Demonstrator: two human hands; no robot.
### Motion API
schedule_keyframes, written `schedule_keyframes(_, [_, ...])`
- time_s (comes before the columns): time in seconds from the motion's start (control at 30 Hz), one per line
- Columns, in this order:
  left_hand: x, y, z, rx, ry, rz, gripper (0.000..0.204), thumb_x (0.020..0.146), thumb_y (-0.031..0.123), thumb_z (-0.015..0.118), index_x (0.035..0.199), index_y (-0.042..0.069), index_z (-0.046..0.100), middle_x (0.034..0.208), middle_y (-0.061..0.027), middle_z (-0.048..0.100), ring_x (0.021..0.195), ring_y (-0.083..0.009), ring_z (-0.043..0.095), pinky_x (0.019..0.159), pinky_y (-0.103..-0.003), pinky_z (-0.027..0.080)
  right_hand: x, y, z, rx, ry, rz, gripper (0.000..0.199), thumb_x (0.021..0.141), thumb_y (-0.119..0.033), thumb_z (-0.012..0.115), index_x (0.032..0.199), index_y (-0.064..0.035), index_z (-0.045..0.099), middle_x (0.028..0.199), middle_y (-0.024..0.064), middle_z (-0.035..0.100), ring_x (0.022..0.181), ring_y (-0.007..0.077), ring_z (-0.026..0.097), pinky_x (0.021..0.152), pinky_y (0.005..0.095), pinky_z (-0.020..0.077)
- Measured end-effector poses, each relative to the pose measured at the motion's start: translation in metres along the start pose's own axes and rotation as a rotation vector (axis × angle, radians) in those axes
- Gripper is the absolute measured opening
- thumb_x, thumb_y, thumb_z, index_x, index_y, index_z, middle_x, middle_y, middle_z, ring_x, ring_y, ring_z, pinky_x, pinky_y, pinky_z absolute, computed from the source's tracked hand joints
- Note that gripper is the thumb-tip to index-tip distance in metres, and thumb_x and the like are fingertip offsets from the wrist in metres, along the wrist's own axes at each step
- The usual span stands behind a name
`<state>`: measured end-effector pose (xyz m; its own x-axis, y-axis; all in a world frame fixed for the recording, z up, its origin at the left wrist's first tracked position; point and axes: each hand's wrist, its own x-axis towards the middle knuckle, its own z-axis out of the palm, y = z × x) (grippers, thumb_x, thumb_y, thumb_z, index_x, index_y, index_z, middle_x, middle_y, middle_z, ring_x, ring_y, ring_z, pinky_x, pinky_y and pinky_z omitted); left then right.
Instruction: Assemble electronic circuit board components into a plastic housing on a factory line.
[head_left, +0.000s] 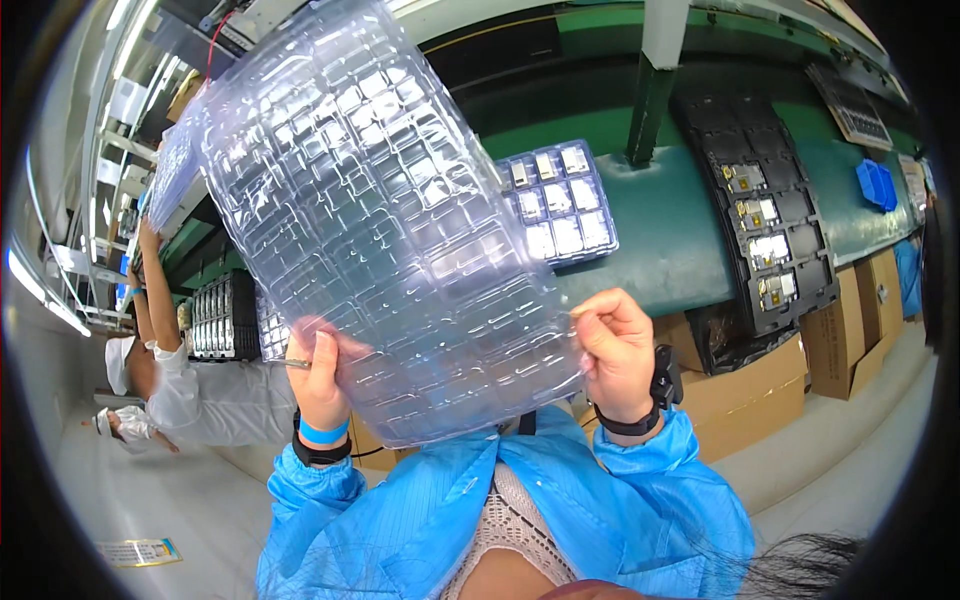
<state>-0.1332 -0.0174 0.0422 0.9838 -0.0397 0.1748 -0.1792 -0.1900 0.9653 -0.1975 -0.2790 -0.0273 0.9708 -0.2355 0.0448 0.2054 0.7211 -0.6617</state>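
A large clear plastic blister tray (370, 220), moulded with rows of pockets, is held up tilted in front of me. My left hand (320, 372) grips its lower left edge, with the thumb on the near face and fingers showing through the plastic behind. A short, thin metallic piece (297, 363) sticks out beside that hand; its kind is unclear. On the lower right edge, my right hand (616, 345) pinches the tray between thumb and fingers. Partly covered by it, a smaller clear tray (613, 240) with several whitish metal parts rests on the green bench.
The green bench (660, 235) carries a black tray (715, 135) with several metal-and-yellow parts, and a blue bin (877, 185). A post (652, 105) rises from it. Cardboard boxes (740, 400) stand below. At left, a person in white (235, 400) reaches up near clear trays (178, 170); black trays (225, 315) are stacked nearby.
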Motion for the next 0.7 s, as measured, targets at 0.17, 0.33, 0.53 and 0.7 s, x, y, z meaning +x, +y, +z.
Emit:
schedule_keyframes(0.17, [-0.01,0.005,-0.051,0.053,0.163,0.124,0.014,0.087,0.013,0.044,0.096,0.001,0.042,0.072,-0.0101,0.056,0.066,-0.016,0.056,0.063,-0.027,0.044,0.035,0.018,0.016,-0.527,0.132,-0.249,0.028,0.09,-0.02,0.039,0.104,0.0019,0.05,0.095,0.0114,0.056,0.082,0.0142,0.054,0.073,0.0257,0.043])
schedule_keyframes(0.33, [-0.058,0.0,-0.07,0.241,0.286,0.13,0.021,0.078,0.008,0.055,0.094,0.0,0.044,0.081,-0.0106,0.057,0.075,-0.0149,0.057,0.066,-0.027,0.045,0.034,0.064,0.129,-0.856,-0.735,-0.198,0.085,0.071,-0.031,0.065,0.13,0.0055,0.016,0.132,0.0253,0.023,0.124,0.0349,0.022,0.1,0.0387,0.0203])
schedule_keyframes(0.53, [-0.071,0.033,-0.13,0.561,-0.038,-0.004,0.071,0.057,0.016,0.076,0.116,-0.001,0.041,0.088,-0.0052,0.054,0.051,-0.0047,0.042,0.044,-0.02,0.034,0.015,0.17,0.226,-0.432,-0.876,0.192,0.069,0.077,-0.019,0.057,0.13,-0.0011,0.015,0.125,0.0245,0.032,0.114,0.0337,0.036,0.091,0.037,0.0356])
schedule_keyframes(0.7, [-0.06,0.007,-0.242,0.424,0.649,-0.004,0.062,0.065,0.014,0.071,0.118,0.004,0.04,0.096,-0.0042,0.052,0.057,-0.005,0.037,0.049,-0.018,0.029,0.064,0.176,0.281,-0.209,-0.825,0.593,0.046,0.082,-0.005,0.05,0.122,-0.0081,0.027,0.107,0.0169,0.052,0.092,0.0228,0.055,0.069,0.0357,0.0514])
